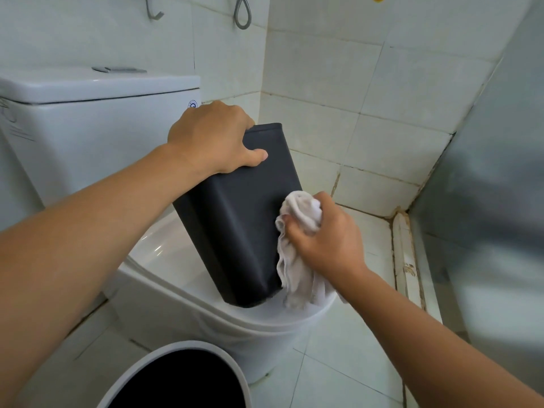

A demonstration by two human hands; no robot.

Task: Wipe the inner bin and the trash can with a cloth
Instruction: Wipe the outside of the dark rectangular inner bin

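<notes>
The dark grey inner bin (235, 219) stands tilted and upside down, its rim end on the closed toilet lid (176, 260). My left hand (212, 136) grips the bin's upper end, thumb across its near face. My right hand (326, 237) holds a bunched white cloth (300, 231) against the bin's right edge, and loose cloth hangs down below the hand. The white trash can (188, 346) with its dark open mouth sits on the floor at the bottom of the view.
The white toilet tank (88, 113) stands behind on the left. Tiled walls close in behind and a frosted glass partition (485, 201) stands on the right. White floor tiles (338, 363) lie to the right of the toilet.
</notes>
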